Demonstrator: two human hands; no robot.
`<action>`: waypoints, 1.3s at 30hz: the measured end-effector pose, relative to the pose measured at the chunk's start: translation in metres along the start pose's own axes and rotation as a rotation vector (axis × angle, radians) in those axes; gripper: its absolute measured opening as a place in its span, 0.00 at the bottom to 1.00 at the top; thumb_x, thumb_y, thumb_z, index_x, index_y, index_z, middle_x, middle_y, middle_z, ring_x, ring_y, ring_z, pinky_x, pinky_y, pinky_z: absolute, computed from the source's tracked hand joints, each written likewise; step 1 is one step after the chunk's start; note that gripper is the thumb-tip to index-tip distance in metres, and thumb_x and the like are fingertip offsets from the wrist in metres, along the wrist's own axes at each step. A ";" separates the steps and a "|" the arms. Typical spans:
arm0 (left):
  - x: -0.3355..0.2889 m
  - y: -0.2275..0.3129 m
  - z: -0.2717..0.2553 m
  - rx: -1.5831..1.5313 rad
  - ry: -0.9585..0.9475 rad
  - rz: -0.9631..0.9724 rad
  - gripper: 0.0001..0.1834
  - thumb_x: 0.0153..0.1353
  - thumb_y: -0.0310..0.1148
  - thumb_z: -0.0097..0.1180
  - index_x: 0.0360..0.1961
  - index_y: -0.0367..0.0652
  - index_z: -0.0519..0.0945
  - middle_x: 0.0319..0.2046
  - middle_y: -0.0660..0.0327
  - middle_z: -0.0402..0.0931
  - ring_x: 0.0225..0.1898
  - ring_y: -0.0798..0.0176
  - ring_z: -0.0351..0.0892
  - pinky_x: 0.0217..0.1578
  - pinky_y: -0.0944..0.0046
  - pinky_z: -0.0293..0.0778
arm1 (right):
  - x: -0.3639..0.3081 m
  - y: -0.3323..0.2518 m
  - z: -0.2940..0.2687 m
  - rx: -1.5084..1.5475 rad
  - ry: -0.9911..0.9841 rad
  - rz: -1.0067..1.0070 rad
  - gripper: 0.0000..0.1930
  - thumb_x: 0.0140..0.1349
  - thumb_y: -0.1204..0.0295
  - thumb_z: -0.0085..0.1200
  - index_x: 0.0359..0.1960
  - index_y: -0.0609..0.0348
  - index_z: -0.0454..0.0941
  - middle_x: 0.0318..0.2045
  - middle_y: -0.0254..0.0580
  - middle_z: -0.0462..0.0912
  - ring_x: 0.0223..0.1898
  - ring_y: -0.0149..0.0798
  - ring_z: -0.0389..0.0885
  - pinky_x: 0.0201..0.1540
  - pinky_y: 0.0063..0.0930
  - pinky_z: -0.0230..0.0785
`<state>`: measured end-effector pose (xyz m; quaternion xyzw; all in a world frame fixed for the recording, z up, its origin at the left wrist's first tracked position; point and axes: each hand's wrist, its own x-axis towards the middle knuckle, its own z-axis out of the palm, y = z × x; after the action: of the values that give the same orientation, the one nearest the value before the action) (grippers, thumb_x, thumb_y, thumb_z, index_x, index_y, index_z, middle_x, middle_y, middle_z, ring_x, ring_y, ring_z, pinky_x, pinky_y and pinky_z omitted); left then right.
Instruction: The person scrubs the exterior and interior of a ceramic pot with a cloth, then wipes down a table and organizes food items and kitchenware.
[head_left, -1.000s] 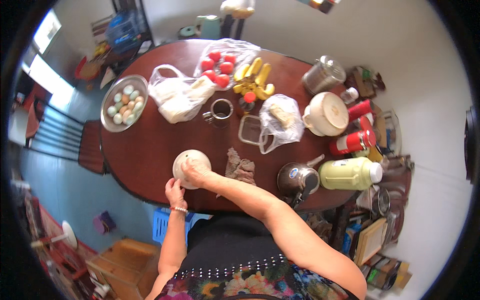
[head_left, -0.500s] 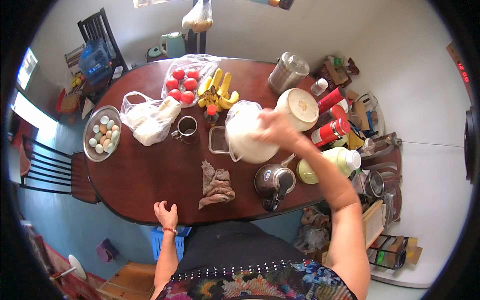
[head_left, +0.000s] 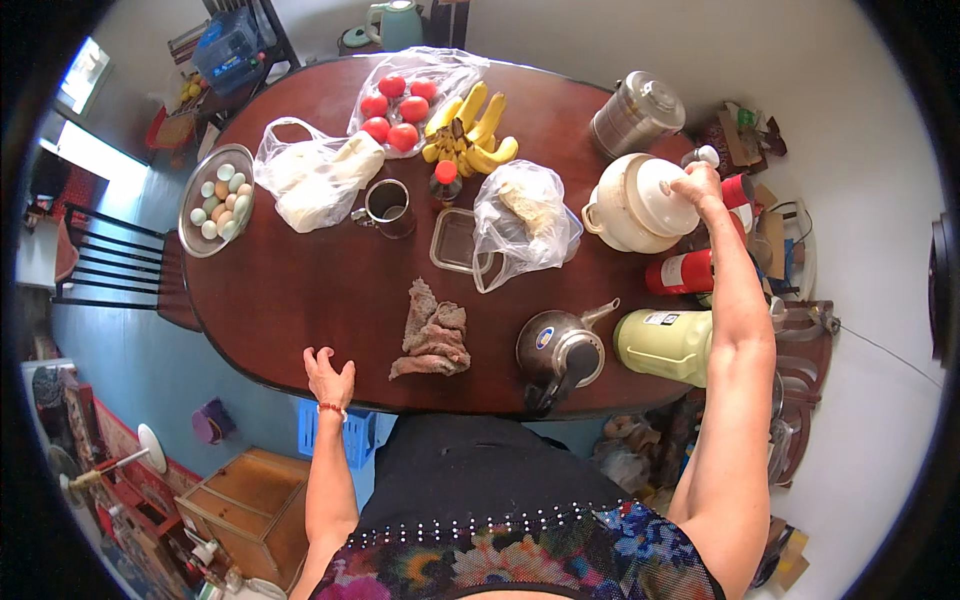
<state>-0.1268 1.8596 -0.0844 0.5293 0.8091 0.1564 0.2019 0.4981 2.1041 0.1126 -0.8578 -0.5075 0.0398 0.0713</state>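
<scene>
At the right of the table, my right hand (head_left: pixel 698 190) grips a white lid (head_left: pixel 662 203) by its top. The lid rests at or just over the mouth of a cream pot (head_left: pixel 622 208) with a small loop handle; whether it sits flush, I cannot tell. A clear plastic bag (head_left: pixel 520 222) with a pale lumpy thing in it lies left of the pot, beside a clear rectangular container (head_left: pixel 455 240). My left hand (head_left: pixel 328 380) stays at the table's front edge, fingers apart and holding nothing. A crumpled brown cloth (head_left: pixel 434 335) is the nearest thing to it.
A kettle (head_left: pixel 560 350) and a pale green flask (head_left: pixel 660 345) stand at the front right, a steel canister (head_left: pixel 640 112) behind. Tomatoes (head_left: pixel 403 137), bananas (head_left: pixel 470 130), a white bag (head_left: pixel 315 175), a steel mug (head_left: pixel 388 208), a red-capped bottle (head_left: pixel 446 183) and a bowl of eggs (head_left: pixel 216 205) occupy the table.
My right hand has moved right with the white lid, from over the plastic bag to the pot. The bag is uncovered now. The whole view has shifted; my left hand stays by the edge.
</scene>
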 end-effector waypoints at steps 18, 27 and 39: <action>0.000 0.006 -0.002 0.155 -0.082 0.009 0.33 0.44 0.38 0.66 0.52 0.44 0.67 0.62 0.44 0.53 0.62 0.40 0.57 0.56 0.46 0.64 | -0.037 -0.044 -0.005 -0.251 0.059 -0.125 0.15 0.46 0.66 0.59 0.35 0.59 0.79 0.37 0.54 0.81 0.47 0.53 0.78 0.50 0.42 0.71; 0.016 0.013 -0.031 0.372 -0.433 0.225 0.29 0.48 0.42 0.64 0.50 0.43 0.69 0.53 0.39 0.60 0.52 0.37 0.66 0.48 0.43 0.69 | -0.358 -0.082 0.024 0.035 -0.037 -0.288 0.16 0.55 0.58 0.58 0.27 0.59 0.72 0.26 0.48 0.75 0.28 0.51 0.78 0.31 0.44 0.71; 0.048 0.041 -0.053 0.535 -0.536 0.711 0.21 0.51 0.46 0.61 0.40 0.43 0.76 0.40 0.52 0.75 0.45 0.50 0.74 0.52 0.43 0.58 | -0.431 -0.093 0.128 1.288 0.089 0.786 0.09 0.48 0.73 0.59 0.29 0.65 0.74 0.21 0.31 0.72 0.17 0.27 0.70 0.16 0.24 0.67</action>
<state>-0.1380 1.9175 -0.0270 0.8261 0.5107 -0.1381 0.1941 0.1917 1.7812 -0.0002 -0.7653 -0.0374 0.3161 0.5595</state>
